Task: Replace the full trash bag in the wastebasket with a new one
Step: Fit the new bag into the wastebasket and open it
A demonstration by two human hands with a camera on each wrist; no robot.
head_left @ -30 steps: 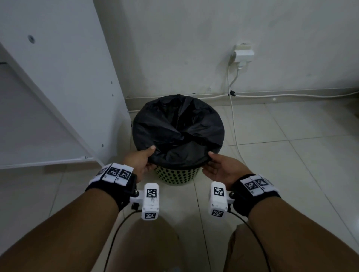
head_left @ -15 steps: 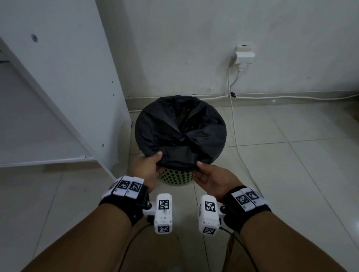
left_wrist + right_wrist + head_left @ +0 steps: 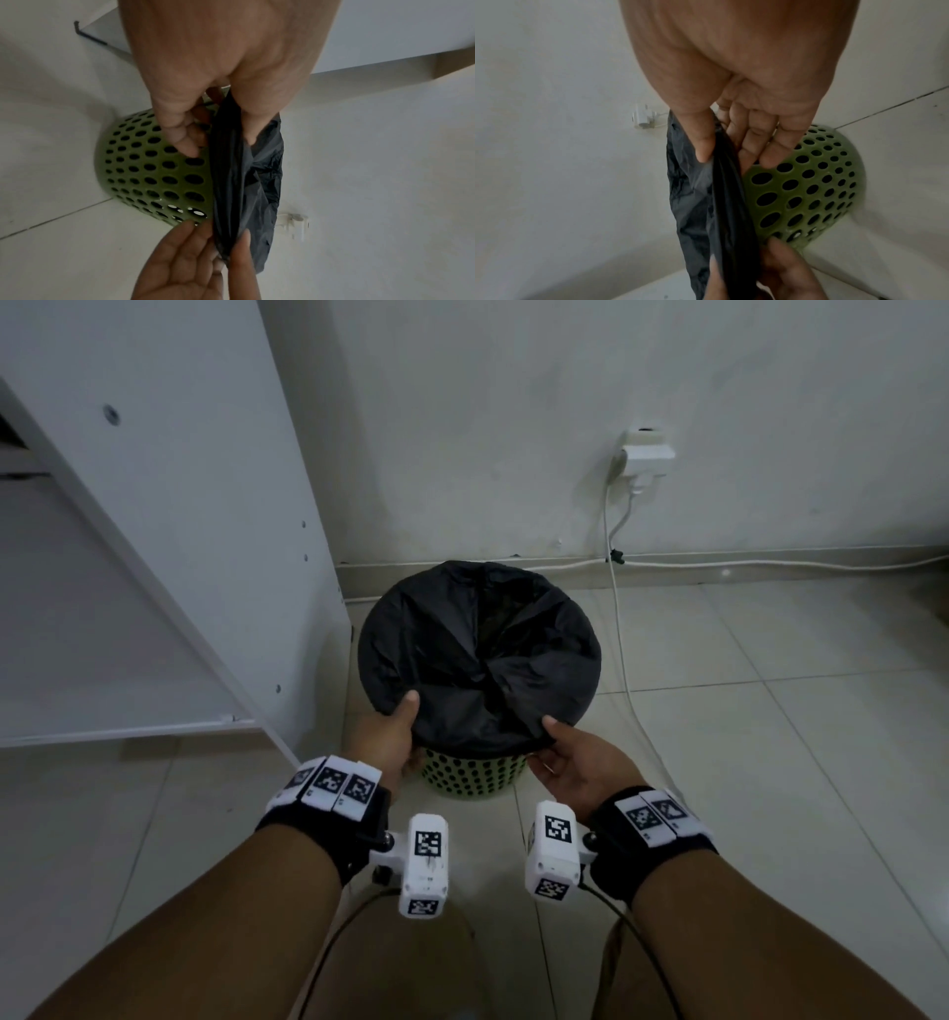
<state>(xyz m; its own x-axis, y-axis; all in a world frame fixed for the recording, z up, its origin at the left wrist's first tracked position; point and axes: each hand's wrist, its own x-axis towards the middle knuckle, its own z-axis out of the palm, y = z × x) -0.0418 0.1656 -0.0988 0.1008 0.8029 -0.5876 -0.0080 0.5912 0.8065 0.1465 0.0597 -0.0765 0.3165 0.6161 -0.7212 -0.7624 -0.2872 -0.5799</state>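
Note:
A black trash bag (image 3: 477,654) lines a green perforated wastebasket (image 3: 470,775) on the tiled floor by the wall. Its edge is folded over the rim. My left hand (image 3: 393,737) pinches the bag's near-left edge, thumb on top and fingers underneath. My right hand (image 3: 562,755) pinches the near-right edge the same way. In the left wrist view the left hand (image 3: 218,130) holds the bag (image 3: 244,182) beside the wastebasket (image 3: 154,172). From the right wrist, the right hand (image 3: 721,150) has the bag (image 3: 706,203) between thumb and fingers, against the wastebasket (image 3: 805,192).
A white cabinet panel (image 3: 195,505) stands close on the left of the basket. A wall socket with a plug (image 3: 644,457) sits above, and its white cable (image 3: 621,634) runs down past the basket's right side. Open tiled floor (image 3: 770,737) lies to the right.
Both hands first slid closer together along the near rim of the bag, then spread apart again. The view moved slightly; the bag's near edge stays gripped.

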